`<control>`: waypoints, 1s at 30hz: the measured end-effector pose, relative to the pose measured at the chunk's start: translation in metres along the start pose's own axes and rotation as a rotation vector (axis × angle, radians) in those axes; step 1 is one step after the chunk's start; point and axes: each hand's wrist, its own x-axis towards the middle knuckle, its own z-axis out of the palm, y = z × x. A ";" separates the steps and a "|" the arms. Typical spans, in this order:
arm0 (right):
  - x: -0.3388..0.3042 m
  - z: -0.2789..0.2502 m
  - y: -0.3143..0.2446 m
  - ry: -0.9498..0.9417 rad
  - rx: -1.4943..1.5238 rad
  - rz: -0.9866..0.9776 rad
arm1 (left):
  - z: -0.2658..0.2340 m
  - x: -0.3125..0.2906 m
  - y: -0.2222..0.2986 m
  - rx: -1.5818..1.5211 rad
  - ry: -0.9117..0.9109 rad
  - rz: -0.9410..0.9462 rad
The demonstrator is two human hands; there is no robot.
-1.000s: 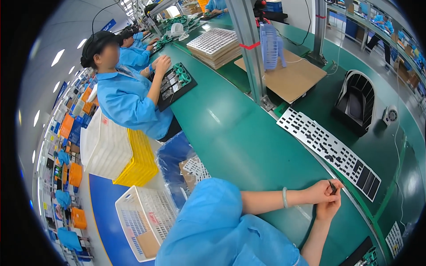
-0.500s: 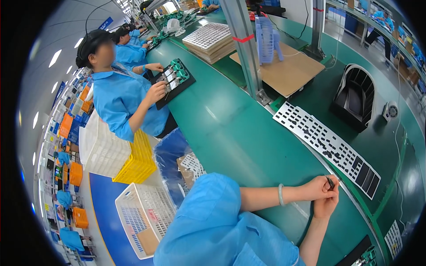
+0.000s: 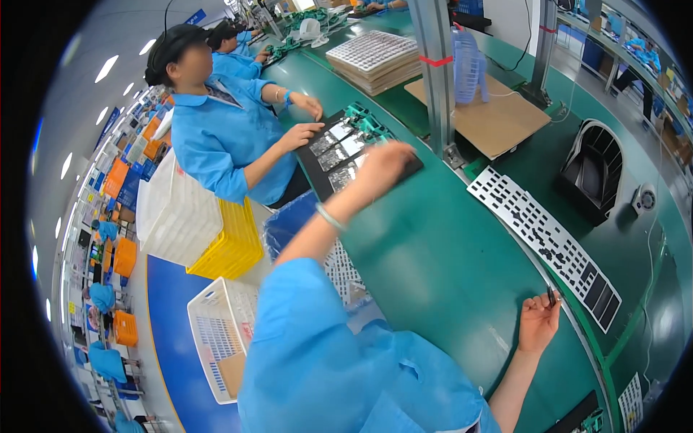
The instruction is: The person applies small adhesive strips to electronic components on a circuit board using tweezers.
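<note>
My left hand reaches out over the near right part of a black tray, its fingers smeared by motion. Whether it touches the tray is unclear. On the tray lie green circuit boards and several silvery parts. A co-worker's hands are at the tray's far left side. My right hand is at the right by the bench rail, closed on a slim dark tool whose kind is too small to make out.
A white sheet of black pads lies beyond the metal rail. A metal post stands behind the tray. Farther right are a black bin and a small fan. White and yellow crates stand at the left, below bench height.
My left hand has left my right hand and swung far left to the tray. The tray has come nearer, along with the co-worker's hands. My view has shifted slightly.
</note>
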 end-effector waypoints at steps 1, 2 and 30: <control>0.001 0.001 0.001 -0.028 -0.010 0.015 | -0.021 0.007 -0.049 -0.137 0.125 0.007; 0.001 0.000 0.001 -0.023 -0.024 0.010 | -0.038 0.014 -0.089 -0.130 0.233 -0.124; -0.155 0.008 -0.061 0.325 -0.315 -0.031 | 0.045 -0.108 0.043 0.269 -0.502 -0.094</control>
